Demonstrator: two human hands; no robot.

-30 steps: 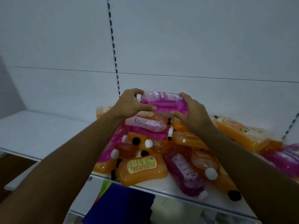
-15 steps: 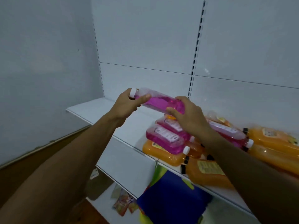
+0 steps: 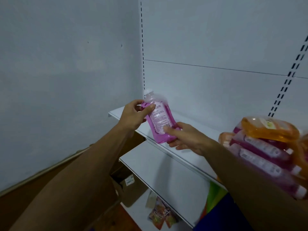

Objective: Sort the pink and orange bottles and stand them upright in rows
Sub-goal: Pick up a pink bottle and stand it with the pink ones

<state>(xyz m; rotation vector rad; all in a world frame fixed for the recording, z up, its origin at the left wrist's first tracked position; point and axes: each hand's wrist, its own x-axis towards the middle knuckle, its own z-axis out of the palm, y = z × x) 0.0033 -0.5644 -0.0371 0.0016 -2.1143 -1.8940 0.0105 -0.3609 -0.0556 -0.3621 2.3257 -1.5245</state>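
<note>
Pink bottle (image 3: 159,120) between both hands' fingers (image 3: 150,108)

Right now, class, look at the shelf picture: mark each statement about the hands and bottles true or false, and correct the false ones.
1. Both hands hold the pink bottle. True: left hand near its neck, right hand at its base.
2. The held bottle's cap points down. False: it points up.
3. An orange bottle lies on top of the pile. True.
4. Bottles already stand upright in a row on the shelf. False: the others lie in a pile.
</note>
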